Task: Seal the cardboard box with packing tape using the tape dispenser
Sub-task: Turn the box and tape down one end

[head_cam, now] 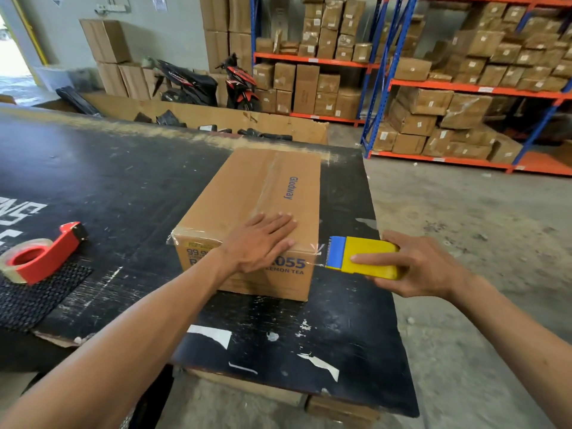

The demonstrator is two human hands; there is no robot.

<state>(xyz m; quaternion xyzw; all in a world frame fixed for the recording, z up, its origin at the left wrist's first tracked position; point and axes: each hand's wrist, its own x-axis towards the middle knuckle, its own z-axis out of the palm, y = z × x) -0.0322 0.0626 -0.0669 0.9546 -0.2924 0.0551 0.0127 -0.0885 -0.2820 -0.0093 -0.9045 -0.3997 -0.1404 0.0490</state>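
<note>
A closed cardboard box lies on the black table, with clear tape along its top seam and across its near top edge. My left hand lies flat on the box's near top edge, fingers spread, pressing down. My right hand grips a yellow tape dispenser with a blue blade end, held just off the box's near right corner. A strip of clear tape runs from the blade to that corner.
A red tape dispenser with a tape roll rests on a black mesh mat at the table's left. The table's right edge is close to my right hand. Shelves of cartons and two scooters stand behind.
</note>
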